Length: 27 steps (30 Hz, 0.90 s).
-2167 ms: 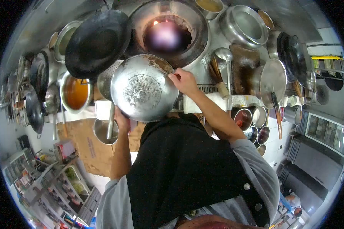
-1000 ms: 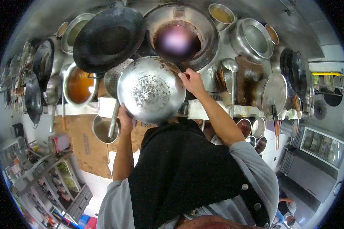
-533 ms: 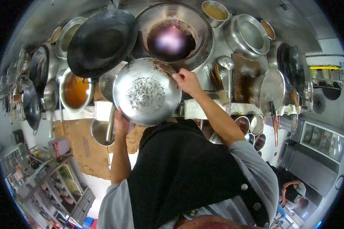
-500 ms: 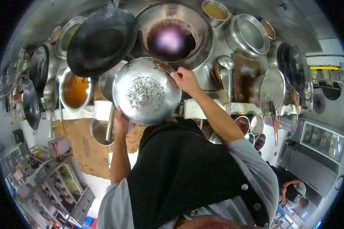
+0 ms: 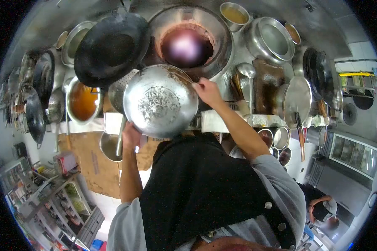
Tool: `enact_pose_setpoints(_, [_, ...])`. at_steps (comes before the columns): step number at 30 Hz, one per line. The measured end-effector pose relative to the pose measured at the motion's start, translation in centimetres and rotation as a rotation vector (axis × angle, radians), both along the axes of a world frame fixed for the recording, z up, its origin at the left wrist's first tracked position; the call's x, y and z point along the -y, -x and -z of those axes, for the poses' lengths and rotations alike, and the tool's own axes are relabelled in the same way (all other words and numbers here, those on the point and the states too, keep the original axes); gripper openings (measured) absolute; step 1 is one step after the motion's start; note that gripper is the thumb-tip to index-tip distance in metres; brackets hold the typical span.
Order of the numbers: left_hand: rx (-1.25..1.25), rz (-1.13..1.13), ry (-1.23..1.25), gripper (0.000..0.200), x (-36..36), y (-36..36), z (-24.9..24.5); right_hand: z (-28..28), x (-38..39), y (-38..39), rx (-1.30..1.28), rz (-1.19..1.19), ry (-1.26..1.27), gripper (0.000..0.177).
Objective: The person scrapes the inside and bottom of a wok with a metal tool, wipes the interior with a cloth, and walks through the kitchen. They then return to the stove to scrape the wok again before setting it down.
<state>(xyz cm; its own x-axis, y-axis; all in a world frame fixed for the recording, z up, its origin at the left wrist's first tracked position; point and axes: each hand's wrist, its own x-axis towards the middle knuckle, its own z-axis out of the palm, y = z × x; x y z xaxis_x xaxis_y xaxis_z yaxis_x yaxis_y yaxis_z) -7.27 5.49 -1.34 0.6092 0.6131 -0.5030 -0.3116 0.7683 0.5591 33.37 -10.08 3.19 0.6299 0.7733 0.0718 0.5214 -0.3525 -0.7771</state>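
Observation:
A round silver metal basin (image 5: 159, 100) with dark scorch marks on its middle is held up in front of my apron. My right hand (image 5: 208, 93) pinches its upper right rim, near a brown stained patch. At the lower left rim is my left hand (image 5: 132, 134), with its fingers partly hidden against the basin. The steel handle (image 5: 121, 136) of a perforated strainer (image 5: 118, 93) runs beside my left hand, and the strainer's bowl is partly behind the basin. Beyond the basin, a burner (image 5: 184, 44) glows brightly in its round opening.
A black wok (image 5: 112, 49) leans left of the burner. A pot of orange liquid (image 5: 83, 100) stands at left. To the right are a ladle (image 5: 247, 71), a lidded pot (image 5: 276, 38) and a round pan (image 5: 297, 102). Another person (image 5: 322, 208) stands at lower right.
Both hands keep hold of the basin, which has barely moved. My right hand has shifted slightly down and right. The burner's glow looks larger and redder.

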Motion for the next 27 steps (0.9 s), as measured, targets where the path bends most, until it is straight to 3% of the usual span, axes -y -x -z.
enact_pose_setpoints(1, [-0.008, 0.002, -0.007, 0.059, 0.3, -0.1, -0.1, -2.3, -1.4, 1.1, -0.009, -0.028, -0.038, 0.042])
enact_pose_setpoints(6, [0.026, 0.015, -0.072, 0.059, 0.0, 0.5, 1.3, 0.3, 0.9, -0.9, -0.036, 0.007, 0.059, 0.040])
enact_pose_setpoints(10, [0.021, 0.050, -0.076, 0.061, 0.2, 0.7, 0.7, -2.4, -1.4, 1.0, -0.081, -0.033, -0.070, 0.039])
enact_pose_setpoints(14, [-0.037, -0.001, -0.061, 0.066, 0.1, 1.1, 1.4, 1.6, 1.8, -1.1, -0.026, 0.011, 0.071, 0.039])
enact_pose_setpoints(17, [-0.036, 0.034, -0.102, 0.067, 0.1, 0.8, 1.3, -1.4, -1.1, 0.9, -0.061, -0.012, 0.026, 0.039])
enact_pose_setpoints(22, [0.018, 0.041, -0.118, 0.066, 0.1, 1.1, 1.4, -0.5, 1.0, -0.5, -0.105, 0.043, 0.135, 0.043])
enact_pose_setpoints(27, [0.020, 0.063, -0.111, 0.064, 0.6, 1.3, 0.3, -1.3, -1.2, 2.4, -0.124, 0.004, -0.012, 0.045])
